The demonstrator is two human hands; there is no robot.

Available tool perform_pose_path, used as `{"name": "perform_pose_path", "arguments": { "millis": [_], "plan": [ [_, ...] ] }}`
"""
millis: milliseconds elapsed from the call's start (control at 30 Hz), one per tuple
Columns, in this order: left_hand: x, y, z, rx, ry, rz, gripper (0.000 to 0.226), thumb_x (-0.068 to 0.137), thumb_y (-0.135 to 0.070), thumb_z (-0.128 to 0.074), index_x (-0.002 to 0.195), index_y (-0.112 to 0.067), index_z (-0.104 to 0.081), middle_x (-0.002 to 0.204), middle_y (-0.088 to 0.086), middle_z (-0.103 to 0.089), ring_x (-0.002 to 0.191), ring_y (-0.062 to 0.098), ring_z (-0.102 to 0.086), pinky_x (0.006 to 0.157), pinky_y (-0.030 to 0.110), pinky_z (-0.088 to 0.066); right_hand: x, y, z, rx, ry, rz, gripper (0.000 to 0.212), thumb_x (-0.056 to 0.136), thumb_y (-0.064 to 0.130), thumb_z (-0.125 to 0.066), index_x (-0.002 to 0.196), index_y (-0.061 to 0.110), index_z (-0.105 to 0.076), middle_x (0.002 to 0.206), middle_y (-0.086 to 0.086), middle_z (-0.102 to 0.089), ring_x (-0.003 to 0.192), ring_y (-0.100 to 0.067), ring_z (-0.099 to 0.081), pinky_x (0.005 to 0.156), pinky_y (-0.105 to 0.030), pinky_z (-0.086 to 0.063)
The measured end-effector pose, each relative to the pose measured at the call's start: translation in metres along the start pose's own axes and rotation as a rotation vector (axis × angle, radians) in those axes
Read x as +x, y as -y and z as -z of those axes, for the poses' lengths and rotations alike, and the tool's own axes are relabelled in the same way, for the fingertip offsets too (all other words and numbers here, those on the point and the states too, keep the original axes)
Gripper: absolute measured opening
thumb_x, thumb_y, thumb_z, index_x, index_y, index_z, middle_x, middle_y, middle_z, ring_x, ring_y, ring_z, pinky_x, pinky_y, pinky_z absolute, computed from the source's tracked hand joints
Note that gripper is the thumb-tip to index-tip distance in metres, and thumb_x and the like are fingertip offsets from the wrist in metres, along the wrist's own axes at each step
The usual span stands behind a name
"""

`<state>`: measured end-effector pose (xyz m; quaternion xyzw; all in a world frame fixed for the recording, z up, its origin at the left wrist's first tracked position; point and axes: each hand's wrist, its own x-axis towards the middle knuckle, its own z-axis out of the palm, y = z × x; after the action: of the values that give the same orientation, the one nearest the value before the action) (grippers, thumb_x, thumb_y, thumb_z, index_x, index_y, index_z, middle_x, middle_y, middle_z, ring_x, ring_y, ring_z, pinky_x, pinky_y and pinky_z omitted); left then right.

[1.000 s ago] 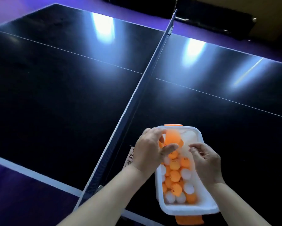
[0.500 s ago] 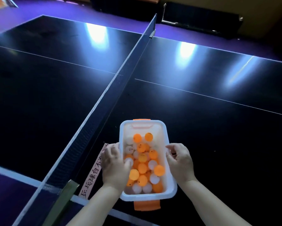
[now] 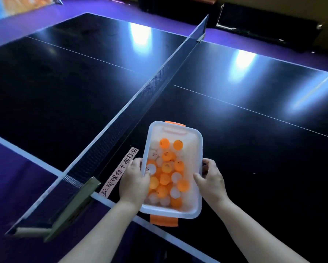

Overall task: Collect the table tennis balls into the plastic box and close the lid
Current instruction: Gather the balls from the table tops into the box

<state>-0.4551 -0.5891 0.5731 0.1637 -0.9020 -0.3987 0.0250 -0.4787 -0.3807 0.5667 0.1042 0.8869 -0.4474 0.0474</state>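
Bench point(image 3: 254, 149): dark table tennis surface, net point(image 3: 132, 103) across it, pink paper strip point(image 3: 119, 172) with printed characters lying near the net post. No loose balls visible anywhere on it.

Box point(image 3: 198, 186): translucent plastic, open top, resting at the near bench edge just right of the strip. Orange clips point(image 3: 164, 221) at both short ends, hanging free. Lid not in view.

Change over the last 1.0 s: both hands have moved from above the balls out to the 2 long sides. Left hand point(image 3: 134, 181) now curls over the left rim, fingers inside against the wall; right hand point(image 3: 211, 180) clasps the right wall, thumb on the rim. Neither holds a ball.

Balls point(image 3: 167, 177): orange and white, piled in the near two-thirds of the box.

Judgement: collecting looks finished; the lid step is still to do.
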Motion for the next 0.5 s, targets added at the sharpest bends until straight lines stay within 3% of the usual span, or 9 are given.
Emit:
{"name": "perform_pose_path", "arguments": {
  "millis": [200, 333, 400, 500],
  "plan": [
    [-0.027, 0.012, 0.018, -0.092, 0.01, -0.101, 0.015, 0.088, -0.016, -0.062, 0.1, -0.022, -0.057, 0.092, -0.006, -0.058, 0.074, 0.0, -0.054, 0.059, 0.018, -0.043, -0.051, 0.003, 0.001, 0.054, -0.114, 0.031, 0.035, 0.08, 0.015, -0.066, 0.107, 0.029, -0.047, 0.092, 0.007, -0.058, 0.083, -0.01, -0.058, 0.069, -0.027, -0.05],
    [-0.049, 0.025, 0.034, -0.116, 0.06, -0.163, 0.014, 0.088, -0.015, -0.061, 0.101, -0.021, -0.058, 0.089, -0.008, -0.058, 0.076, 0.007, -0.057, 0.061, 0.022, -0.045, -0.098, 0.005, -0.005, 0.05, -0.22, 0.027, 0.034, 0.081, 0.013, -0.065, 0.11, 0.024, -0.05, 0.092, 0.005, -0.058, 0.082, -0.011, -0.058, 0.068, -0.027, -0.05],
    [-0.062, 0.031, 0.04, -0.126, 0.088, -0.199, 0.014, 0.088, -0.014, -0.061, 0.1, -0.02, -0.057, 0.09, -0.007, -0.058, 0.075, 0.003, -0.054, 0.061, 0.018, -0.044, -0.127, 0.003, -0.012, 0.052, -0.284, -0.012, 0.035, 0.082, 0.014, -0.064, 0.113, 0.024, -0.049, 0.094, 0.005, -0.057, 0.082, -0.009, -0.057, 0.067, -0.024, -0.049],
    [-0.092, 0.035, 0.044, -0.173, 0.164, -0.257, 0.012, 0.088, -0.016, -0.061, 0.098, -0.02, -0.058, 0.09, -0.008, -0.057, 0.074, 0.0, -0.053, 0.062, 0.016, -0.045, -0.173, -0.007, -0.02, 0.094, -0.387, -0.125, 0.038, 0.083, 0.019, -0.063, 0.116, 0.027, -0.045, 0.101, 0.005, -0.055, 0.085, -0.009, -0.058, 0.07, -0.032, -0.055]
  ]
}}
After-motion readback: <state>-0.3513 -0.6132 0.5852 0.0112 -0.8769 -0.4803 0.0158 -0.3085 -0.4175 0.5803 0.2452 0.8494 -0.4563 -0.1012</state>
